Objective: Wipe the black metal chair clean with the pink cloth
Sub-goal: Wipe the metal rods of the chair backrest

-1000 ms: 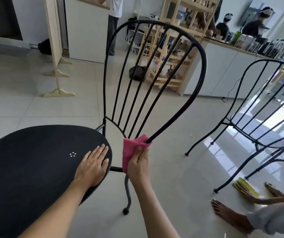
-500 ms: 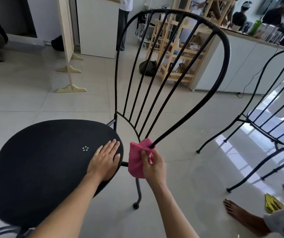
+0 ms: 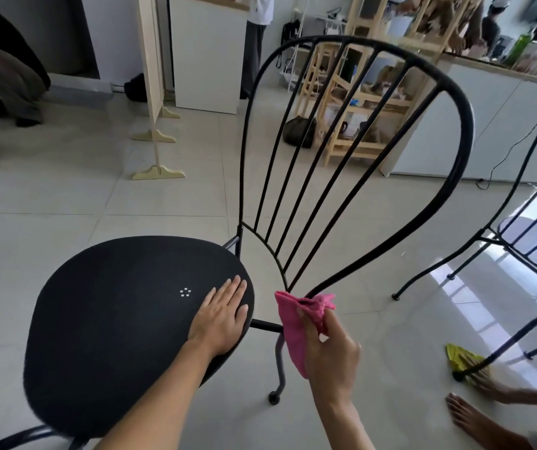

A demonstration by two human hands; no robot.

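The black metal chair (image 3: 124, 306) stands in front of me, round seat at the left, fan-shaped barred backrest rising to the right. My left hand (image 3: 220, 315) lies flat, fingers together, on the seat's right edge. My right hand (image 3: 332, 349) grips the pink cloth (image 3: 291, 326), which is wrapped around the foot of the backrest's outer right bar, where the bars meet behind the seat. Part of the cloth hangs down beside the rear leg.
A second black metal chair (image 3: 520, 241) stands at the right. Another person's bare foot (image 3: 478, 420) and hand with a yellow cloth (image 3: 462, 358) are at its leg, bottom right. A wooden shelf unit (image 3: 358, 102), white cabinets and people stand behind.
My right hand with the cloth has slid down to the very base of the backrest bar. The camera view has shifted left and closer. The left hand has stayed on the seat.
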